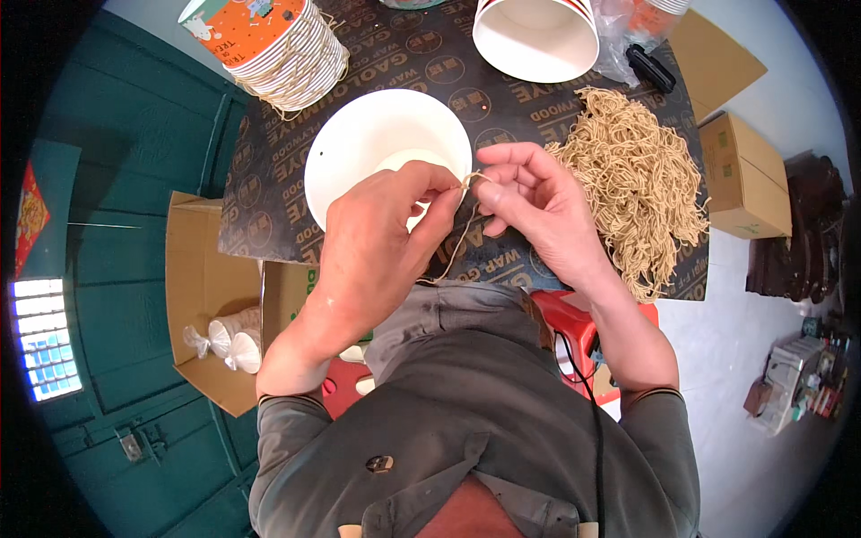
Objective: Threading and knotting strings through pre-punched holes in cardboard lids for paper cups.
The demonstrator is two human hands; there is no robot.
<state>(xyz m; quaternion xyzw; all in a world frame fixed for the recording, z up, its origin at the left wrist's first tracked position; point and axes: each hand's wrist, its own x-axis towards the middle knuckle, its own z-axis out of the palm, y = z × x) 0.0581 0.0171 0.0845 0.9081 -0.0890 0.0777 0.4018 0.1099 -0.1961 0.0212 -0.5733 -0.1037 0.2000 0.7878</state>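
A white paper bucket (pixel 359 130) lies in front of me on the table, its opening facing me, with a small dark hole near its left rim. At the right rim, my left hand (pixel 381 229) is closed in a pinch on a thin tan cord (pixel 464 238). One end of that cord hangs down toward the table's near edge. My right hand (pixel 547 202) pinches the same cord between thumb and forefinger, just right of the rim, its other fingers loosely bent. Beside my right hand lies a big tangled heap of tan cords (pixel 641 188).
A stack of orange-printed paper buckets (pixel 291 58) with cords hanging off it stands at the far left. Another bucket (pixel 535 45), a clear plastic bag (pixel 614 54) and a black object (pixel 650 69) lie far right. Cardboard boxes (pixel 202 309) flank the dark table (pixel 260 161).
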